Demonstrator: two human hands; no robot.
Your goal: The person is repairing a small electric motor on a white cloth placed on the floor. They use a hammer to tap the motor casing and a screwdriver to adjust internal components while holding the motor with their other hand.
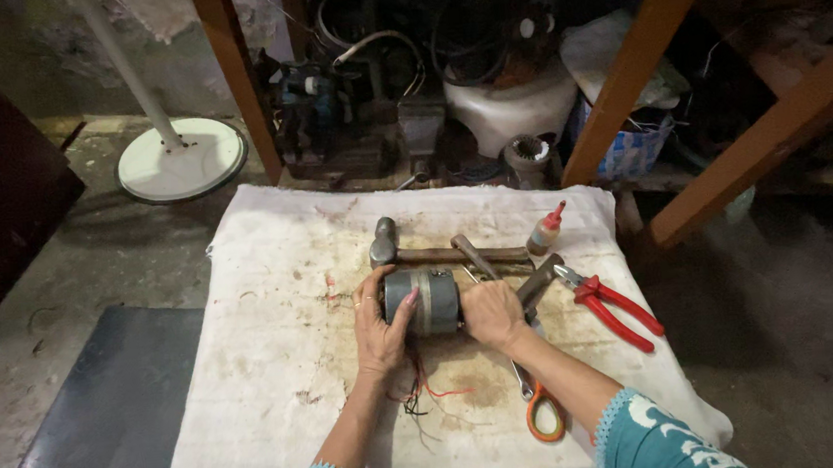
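Observation:
A grey cylindrical motor [424, 299] lies on its side in the middle of a stained white cloth [278, 377]. My left hand [378, 326] cups its left end, fingers spread over the casing. My right hand [492, 313] grips its right end. Thin red and dark wires [420, 389] trail from under the motor toward me. A hammer [418, 254] with a wooden handle lies just behind the motor, its steel head to the left.
Red-handled pliers [614, 305] lie right of my right hand, orange-handled scissors [542, 409] near my right forearm, a small glue bottle [545, 233] behind. A white fan base [181, 159], wooden frame legs [240, 79] and cluttered machine parts stand at the back.

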